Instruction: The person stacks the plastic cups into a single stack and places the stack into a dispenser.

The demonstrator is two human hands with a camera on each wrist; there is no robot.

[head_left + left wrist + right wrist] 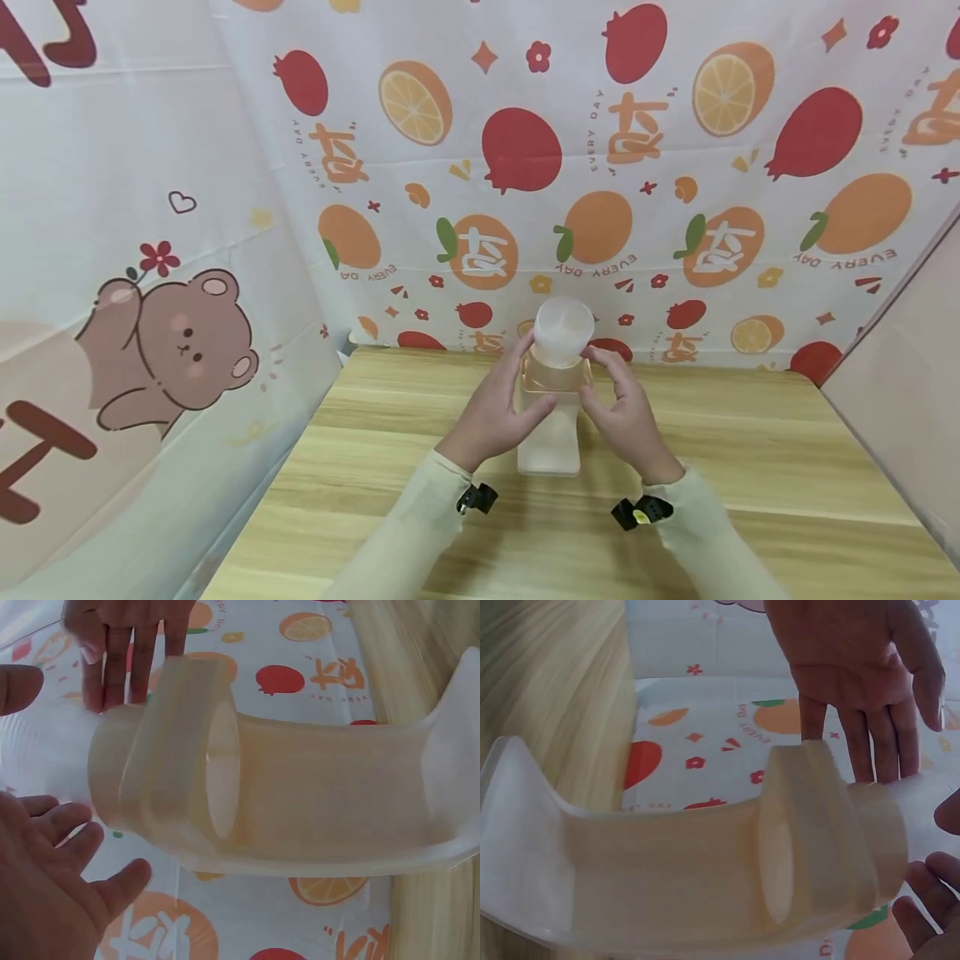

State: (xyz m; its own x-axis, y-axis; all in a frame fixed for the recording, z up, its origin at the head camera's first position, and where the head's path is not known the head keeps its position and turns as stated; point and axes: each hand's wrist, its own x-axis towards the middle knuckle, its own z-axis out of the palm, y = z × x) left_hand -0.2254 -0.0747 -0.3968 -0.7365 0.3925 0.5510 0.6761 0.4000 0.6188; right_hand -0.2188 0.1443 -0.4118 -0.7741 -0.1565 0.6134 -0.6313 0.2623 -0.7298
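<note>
A cream plastic stand [550, 446] rises upright from the table, with a flat foot, a curved back and a ring-shaped holder [176, 750] at its top. Out of the holder sticks a translucent ribbed cup-like piece [564, 327]; whether it is one cup or a stack, I cannot tell. My left hand [497, 410] is at the left of the holder, fingers extended along its side. On the other side, my right hand [624, 410] has loosely bent fingers beside the cup and collar. Fingertips of both hands lie close to the collar; exact contact is unclear.
The stand is on a wood-grain table [375, 483], near its back edge. A fruit-printed cloth [652, 142] hangs right behind it. To the left hangs a bear-printed cloth [180, 342]. Black wrist straps [477, 498] circle both cuffs.
</note>
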